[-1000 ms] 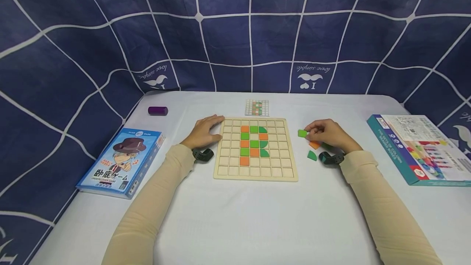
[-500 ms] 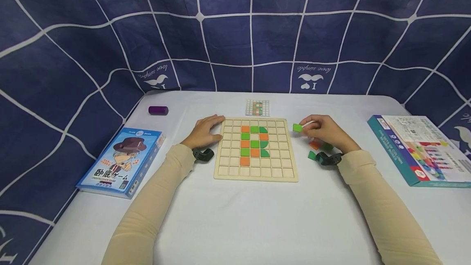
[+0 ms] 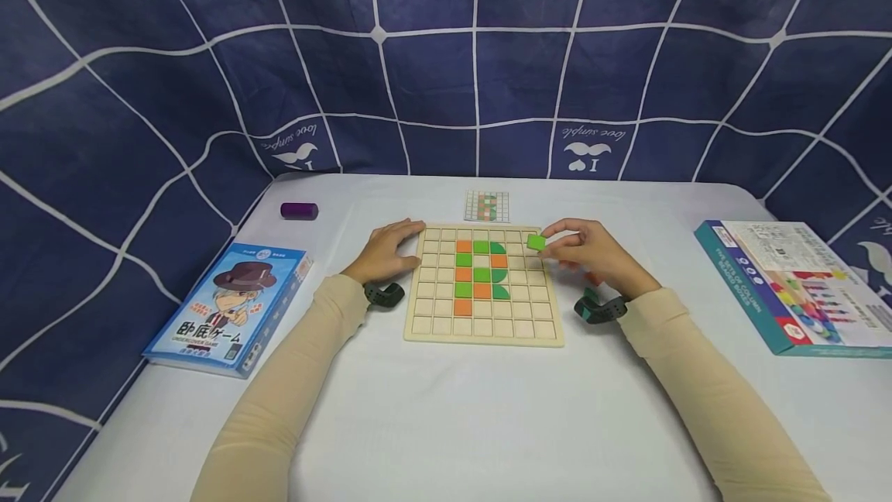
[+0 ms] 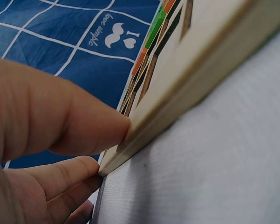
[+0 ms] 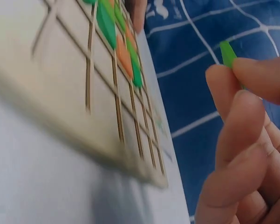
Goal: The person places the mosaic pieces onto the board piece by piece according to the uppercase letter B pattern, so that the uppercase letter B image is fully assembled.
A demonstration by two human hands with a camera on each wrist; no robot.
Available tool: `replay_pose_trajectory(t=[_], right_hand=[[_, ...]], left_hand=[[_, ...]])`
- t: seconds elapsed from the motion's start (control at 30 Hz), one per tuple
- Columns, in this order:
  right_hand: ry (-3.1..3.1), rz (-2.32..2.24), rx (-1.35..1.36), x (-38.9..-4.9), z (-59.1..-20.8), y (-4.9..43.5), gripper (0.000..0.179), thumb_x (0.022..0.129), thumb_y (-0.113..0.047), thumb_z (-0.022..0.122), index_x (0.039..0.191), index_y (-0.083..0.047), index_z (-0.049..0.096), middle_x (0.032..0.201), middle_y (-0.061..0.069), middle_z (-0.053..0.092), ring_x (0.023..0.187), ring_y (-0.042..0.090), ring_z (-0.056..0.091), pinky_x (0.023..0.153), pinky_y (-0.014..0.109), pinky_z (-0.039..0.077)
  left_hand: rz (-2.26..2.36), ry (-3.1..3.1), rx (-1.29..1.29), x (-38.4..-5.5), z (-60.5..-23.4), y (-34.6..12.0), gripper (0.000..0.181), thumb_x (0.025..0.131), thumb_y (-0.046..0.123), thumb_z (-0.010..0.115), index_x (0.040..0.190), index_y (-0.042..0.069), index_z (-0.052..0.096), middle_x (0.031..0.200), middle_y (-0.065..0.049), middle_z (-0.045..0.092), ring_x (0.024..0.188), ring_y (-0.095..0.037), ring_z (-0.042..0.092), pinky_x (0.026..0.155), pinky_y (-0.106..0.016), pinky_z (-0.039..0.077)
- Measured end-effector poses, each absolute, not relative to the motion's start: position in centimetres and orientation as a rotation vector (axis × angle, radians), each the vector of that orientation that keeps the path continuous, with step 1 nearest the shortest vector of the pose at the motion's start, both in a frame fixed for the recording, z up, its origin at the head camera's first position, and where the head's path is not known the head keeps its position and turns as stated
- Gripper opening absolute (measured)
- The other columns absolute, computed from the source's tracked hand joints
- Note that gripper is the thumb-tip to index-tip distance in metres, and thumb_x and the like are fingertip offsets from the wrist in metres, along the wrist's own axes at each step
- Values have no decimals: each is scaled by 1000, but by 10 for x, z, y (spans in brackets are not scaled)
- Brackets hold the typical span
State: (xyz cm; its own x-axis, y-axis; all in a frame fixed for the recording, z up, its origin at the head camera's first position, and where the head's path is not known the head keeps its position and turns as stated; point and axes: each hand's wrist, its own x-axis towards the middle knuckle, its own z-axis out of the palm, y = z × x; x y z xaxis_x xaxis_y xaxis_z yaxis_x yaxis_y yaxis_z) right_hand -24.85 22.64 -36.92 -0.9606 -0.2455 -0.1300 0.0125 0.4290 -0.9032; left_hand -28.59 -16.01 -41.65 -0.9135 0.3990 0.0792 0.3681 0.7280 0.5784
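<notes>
A light wooden grid board (image 3: 536, 329) lies on the white table, with orange and green square tiles and green rounded pieces set in its middle columns. My right hand (image 3: 594, 254) pinches a green square tile (image 3: 536, 242) between thumb and finger, over the board's upper right part. In the right wrist view the green tile (image 5: 228, 53) shows nearly edge-on, above the board's surface. My left hand (image 3: 382, 252) rests at the board's left edge; in the left wrist view its thumb (image 4: 91, 123) touches the rim and the extended fingers touch farther along.
Behind the board lies a small pattern card (image 3: 487, 206). A purple cylinder (image 3: 299, 211) and a blue game box (image 3: 226, 308) are on the left; a teal-edged box (image 3: 808, 285) is on the right. Loose pieces under my right hand are mostly hidden.
My right hand has lifted the green square tile from beside the loose pieces and carried it left over the board. The left hand stays at the board's edge.
</notes>
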Motion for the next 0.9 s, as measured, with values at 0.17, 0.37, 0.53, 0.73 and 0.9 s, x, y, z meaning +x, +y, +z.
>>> replay_pose_trajectory(t=[0.17, 0.37, 0.53, 0.73, 0.9], right_hand=[[2364, -1636, -218, -245, -370, 212, 41, 95, -8, 82, 131, 2, 64, 92, 3, 82, 65, 12, 60, 63, 25, 50], [2309, -1678, -240, -237, -371, 196, 39, 95, -8, 81, 130, 0, 65, 90, -2, 82, 65, 12, 59, 64, 26, 49], [2249, -1717, -299, -229, -372, 182, 36, 97, -4, 77, 130, 3, 64, 92, 1, 82, 64, 12, 57, 61, 24, 48], [2188, -1738, -363, -220, -376, 165, 31, 101, -1, 70, 131, 5, 63, 95, 3, 83, 69, 13, 63, 61, 23, 48], [2098, -1775, -391, -209, -381, 151, 32, 100, -2, 72, 131, 3, 64, 96, 5, 83, 64, 12, 58, 61, 23, 48]], left_hand=[[937, 2875, 633, -286, -417, -160, 75, 91, 17, 69, 160, -2, 48, 168, -18, 46, 162, -35, 30, 133, -52, 15], [939, 2869, 639, -286, -415, -160, 76, 90, 17, 69, 160, -2, 48, 168, -18, 45, 162, -35, 30, 134, -52, 15], [939, 2866, 649, -287, -416, -161, 76, 90, 17, 69, 160, -2, 48, 168, -19, 45, 162, -36, 30, 133, -53, 15], [929, 2867, 652, -288, -417, -161, 77, 90, 19, 69, 161, -2, 48, 168, -19, 45, 162, -36, 30, 133, -52, 15], [938, 2862, 635, -286, -415, -161, 77, 90, 18, 69, 161, -1, 47, 168, -18, 45, 163, -35, 29, 134, -52, 14]])
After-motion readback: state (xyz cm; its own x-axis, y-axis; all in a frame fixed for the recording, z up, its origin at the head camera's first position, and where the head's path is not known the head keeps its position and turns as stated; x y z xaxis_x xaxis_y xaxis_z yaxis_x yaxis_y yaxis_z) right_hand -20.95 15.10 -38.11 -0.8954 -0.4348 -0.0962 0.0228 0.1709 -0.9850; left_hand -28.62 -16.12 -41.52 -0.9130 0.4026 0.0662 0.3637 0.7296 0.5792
